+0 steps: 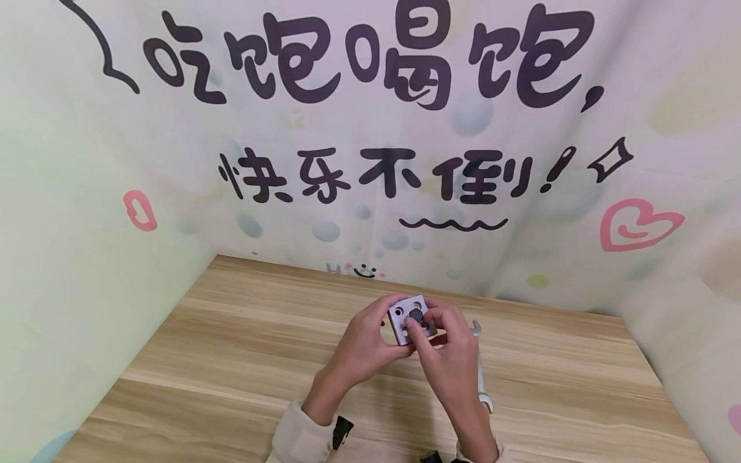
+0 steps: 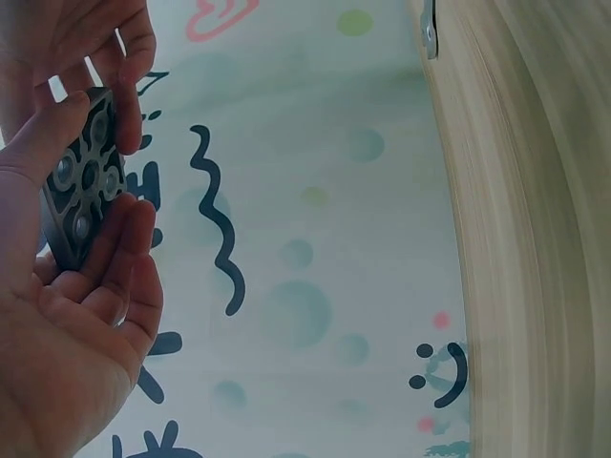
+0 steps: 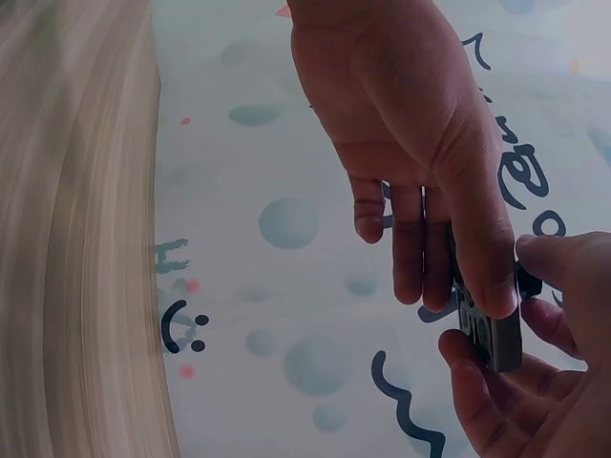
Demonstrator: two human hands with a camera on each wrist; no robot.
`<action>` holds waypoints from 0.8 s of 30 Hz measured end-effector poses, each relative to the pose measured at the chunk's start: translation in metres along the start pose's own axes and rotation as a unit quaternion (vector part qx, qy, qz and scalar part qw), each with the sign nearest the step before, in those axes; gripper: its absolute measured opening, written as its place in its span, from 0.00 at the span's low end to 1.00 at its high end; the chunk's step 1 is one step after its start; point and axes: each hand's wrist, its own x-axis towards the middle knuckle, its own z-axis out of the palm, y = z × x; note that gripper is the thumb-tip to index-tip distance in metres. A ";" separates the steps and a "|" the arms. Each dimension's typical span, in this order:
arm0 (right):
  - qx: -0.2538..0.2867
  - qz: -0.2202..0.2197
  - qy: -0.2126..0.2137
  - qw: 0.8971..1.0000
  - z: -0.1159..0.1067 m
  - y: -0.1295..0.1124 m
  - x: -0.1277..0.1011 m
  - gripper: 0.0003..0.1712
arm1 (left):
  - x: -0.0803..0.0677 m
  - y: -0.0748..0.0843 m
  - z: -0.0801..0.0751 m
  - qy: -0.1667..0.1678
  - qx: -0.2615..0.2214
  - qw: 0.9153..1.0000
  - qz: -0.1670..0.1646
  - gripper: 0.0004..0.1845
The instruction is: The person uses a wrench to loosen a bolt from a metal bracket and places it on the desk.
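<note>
Wood-grain bench (image 1: 231, 360) set against a pale backdrop (image 1: 336, 132) printed with dark lettering; pale panels also at both sides. Read from left to right, head view. Pink ring print (image 1: 153, 212) on the left panel. Next, light sleeve (image 1: 296, 437), with a black piece (image 1: 341, 432) at its cuff. Left hand (image 1: 360, 337): closed around the edges of a square metal plate (image 1: 399, 326), thumb on one edge, fingers at another. Plate is held up off the bench, tilted, between the two hands; round holes visible near its corners. Left wrist view shows its other face, recessed and patterned. Dark knob (image 1: 416, 315) stands at about mid-plate. Right hand (image 1: 453, 354): narrow, thumb and index finger pinching the knob. Wrench (image 1: 481, 376) lies just beyond the right hand, partly hidden by it. Far right: pink heart print (image 1: 612, 225) on the backdrop.
</note>
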 end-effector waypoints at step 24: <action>-0.002 -0.017 0.003 1.000 0.001 0.000 0.000 0.12 | 0.000 0.000 -0.002 0.005 0.005 1.000 0.005 0.36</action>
